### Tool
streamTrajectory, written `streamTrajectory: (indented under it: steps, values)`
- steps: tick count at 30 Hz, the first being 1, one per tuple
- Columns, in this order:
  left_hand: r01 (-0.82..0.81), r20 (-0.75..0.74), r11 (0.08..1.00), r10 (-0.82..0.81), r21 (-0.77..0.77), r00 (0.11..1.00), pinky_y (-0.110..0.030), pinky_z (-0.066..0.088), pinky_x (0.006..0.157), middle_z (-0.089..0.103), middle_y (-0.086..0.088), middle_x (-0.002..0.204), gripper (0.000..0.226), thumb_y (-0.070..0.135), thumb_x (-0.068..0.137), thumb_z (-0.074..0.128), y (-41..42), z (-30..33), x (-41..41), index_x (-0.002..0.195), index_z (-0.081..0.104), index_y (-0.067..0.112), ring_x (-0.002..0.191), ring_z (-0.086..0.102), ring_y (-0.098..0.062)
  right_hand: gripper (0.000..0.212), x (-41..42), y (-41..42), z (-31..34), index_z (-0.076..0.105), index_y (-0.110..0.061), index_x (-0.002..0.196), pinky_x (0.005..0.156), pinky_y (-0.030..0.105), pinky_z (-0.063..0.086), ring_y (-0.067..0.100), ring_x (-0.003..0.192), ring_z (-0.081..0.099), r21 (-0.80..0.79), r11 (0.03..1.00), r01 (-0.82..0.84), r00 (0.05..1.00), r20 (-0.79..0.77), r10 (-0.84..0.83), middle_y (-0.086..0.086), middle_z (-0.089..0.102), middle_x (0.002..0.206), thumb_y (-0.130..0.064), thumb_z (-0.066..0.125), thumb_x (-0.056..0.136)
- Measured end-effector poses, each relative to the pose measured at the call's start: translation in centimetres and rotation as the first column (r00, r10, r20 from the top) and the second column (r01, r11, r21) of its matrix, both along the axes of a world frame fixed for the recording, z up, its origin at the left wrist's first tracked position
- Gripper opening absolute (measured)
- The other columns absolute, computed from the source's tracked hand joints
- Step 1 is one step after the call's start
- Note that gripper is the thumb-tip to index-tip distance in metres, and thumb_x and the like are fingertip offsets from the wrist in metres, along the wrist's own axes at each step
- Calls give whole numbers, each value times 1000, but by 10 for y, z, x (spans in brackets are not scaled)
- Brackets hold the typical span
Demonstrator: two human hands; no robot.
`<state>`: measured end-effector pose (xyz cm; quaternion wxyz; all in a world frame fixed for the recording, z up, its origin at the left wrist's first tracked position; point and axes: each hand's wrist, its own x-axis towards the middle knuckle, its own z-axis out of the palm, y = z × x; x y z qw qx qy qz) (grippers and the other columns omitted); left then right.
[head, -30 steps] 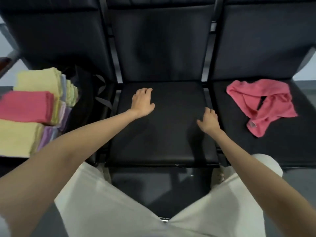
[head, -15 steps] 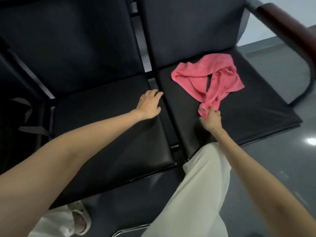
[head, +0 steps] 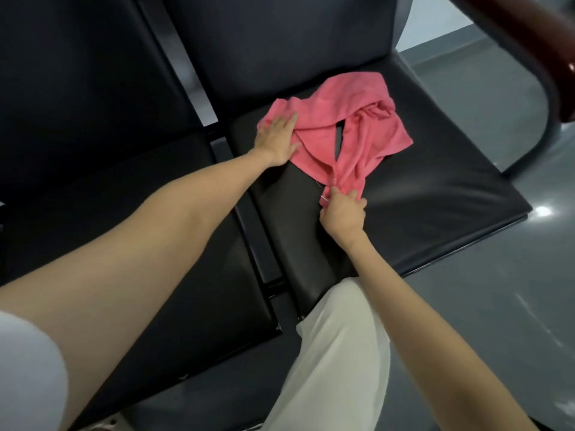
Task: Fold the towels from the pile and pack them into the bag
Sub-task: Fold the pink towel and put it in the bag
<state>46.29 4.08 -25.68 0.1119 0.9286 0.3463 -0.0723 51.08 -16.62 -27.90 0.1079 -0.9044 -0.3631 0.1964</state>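
A crumpled pink towel lies on the right black chair seat. My left hand lies flat with straight fingers on the towel's left corner. My right hand pinches the towel's near corner, where a small white label shows, at the seat's middle. The folded towel pile and the bag are out of view.
A second black seat adjoins on the left, split from the right one by a dark metal bar. A red-brown armrest curves over the far right. Grey glossy floor lies to the right. My pale trouser leg is below.
The view has swung right, away from the folded pile. My left hand moved from the middle seat onto the towel's left corner. My right hand now pinches the near corner.
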Motion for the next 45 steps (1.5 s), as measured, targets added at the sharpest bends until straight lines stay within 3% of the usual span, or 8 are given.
streamTrajectory:
  steps: [8, 16, 21, 26, 32, 36, 42, 45]
  values:
    - [-13, -37, 979, 20, 203, 999, -43, 38, 95, 56, -11, 126, 26, 14, 97, 47, -32, -8, -21, 122, 52, 9, 120, 48, -32, 29, 14, -8, 2, 55, -6, 114, 85, 41, 42, 41, 102, 49, -49, 971, -233, 970, 52, 235, 22, 52, 115, -14, 52, 86]
    - [-126, 178, 990, 136, -62, 975, -39, 45, 70, 59, -11, 97, 9, 14, 85, 56, -81, 14, -120, 86, 54, 6, 90, 59, -31, 27, -13, -39, 43, 59, -8, 62, 60, 16, 43, 0, 49, 53, 130, 992, -6, 855, -514, 72, 5, 63, 49, -19, 61, 86]
    - [-497, 520, 804, 592, -326, 616, -27, 36, 67, 55, -3, 85, 7, 14, 83, 63, -81, 53, -211, 88, 60, 11, 77, 52, -18, 39, -66, -39, 76, 62, 7, 60, 76, 29, 50, 9, 55, 56, 342, 868, 359, 732, -681, -34, 15, 60, 51, -15, 49, 88]
    - [-678, 516, 578, 791, -455, 328, -32, 41, 73, 58, -6, 90, 7, 19, 90, 56, -89, 59, -321, 91, 53, 13, 86, 57, -27, 28, -116, -24, 114, 48, -15, 60, 43, 15, 41, 7, 39, 50, 254, 630, 734, 368, -928, -54, 0, 55, 55, -8, 43, 87]
    - [-864, 440, 312, 890, -394, 120, -37, 42, 82, 65, -20, 103, 19, 14, 88, 59, -114, 53, -447, 102, 58, 1, 99, 60, -36, 17, -174, -23, 141, 57, -7, 74, 43, 15, 42, 7, 43, 53, 287, 648, 705, 360, -933, 21, -5, 55, 48, -5, 46, 87]
    - [-909, 316, 320, 920, -267, 231, -41, 44, 85, 63, -22, 107, 16, 11, 88, 57, -132, 48, -489, 100, 59, 0, 102, 58, -40, 14, -209, -25, 144, 55, 4, 84, 36, 8, 37, 1, 35, 50, 292, 682, 670, 381, -924, 22, 5, 51, 52, 1, 43, 91]
    - [-516, 316, 844, 534, -146, 784, -35, 41, 94, 61, -17, 111, 30, 4, 80, 62, -153, 45, -453, 110, 61, 1, 108, 56, -34, 23, -239, -35, 117, 60, -12, 71, 56, 19, 43, 9, 60, 51, 290, 724, 625, 431, -902, -11, -2, 57, 66, -6, 47, 90]
    - [-323, 256, 924, 369, -204, 894, -31, 35, 102, 57, -15, 126, 40, 8, 85, 60, -154, 39, -418, 124, 57, 3, 120, 51, -30, 22, -245, -48, 111, 62, -11, 76, 52, 13, 44, 8, 62, 52, 321, 748, 581, 465, -885, 19, -1, 58, 69, -2, 46, 89]
